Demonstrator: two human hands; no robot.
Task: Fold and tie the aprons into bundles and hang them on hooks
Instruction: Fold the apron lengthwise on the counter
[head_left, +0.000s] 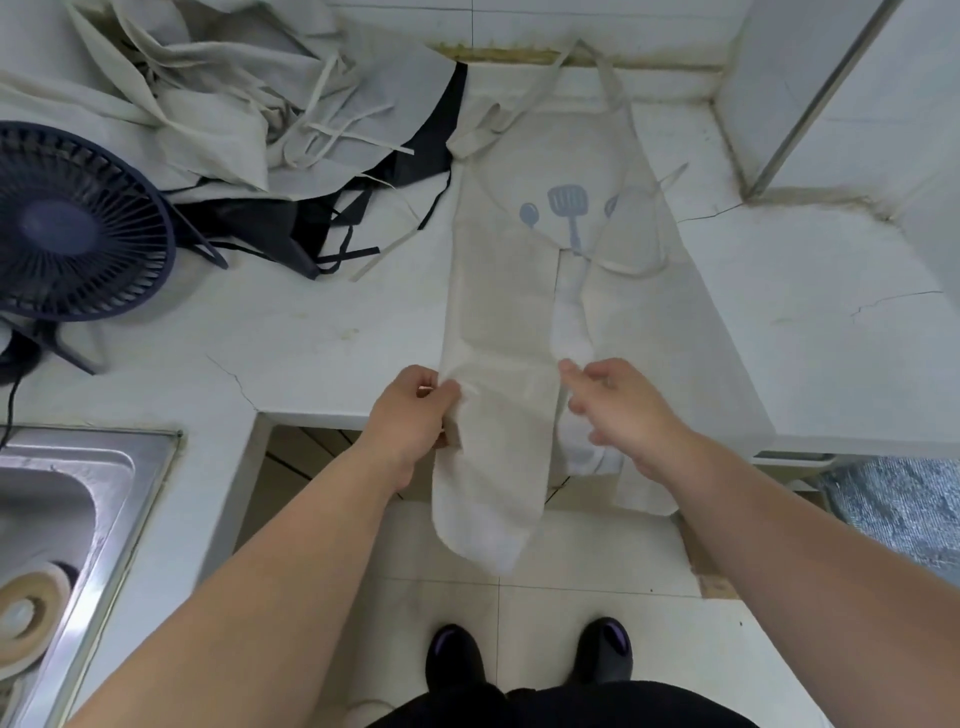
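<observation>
A beige apron (511, 312) with blue utensil prints lies lengthwise on the white counter (322, 332), both long sides folded in toward its middle. Its lower end hangs over the counter's front edge. My left hand (415, 410) pinches the left folded edge near the counter edge. My right hand (618, 405) hovers over the right flap with relaxed, blurred fingers, holding nothing. The apron's neck loop and ties (582, 78) lie at the far end.
A heap of beige aprons (218, 98) and a black apron (291, 223) covers the back left of the counter. A dark blue fan (78, 223) stands at the left. A steel sink (67, 519) sits lower left. A white cabinet (852, 88) rises at the right.
</observation>
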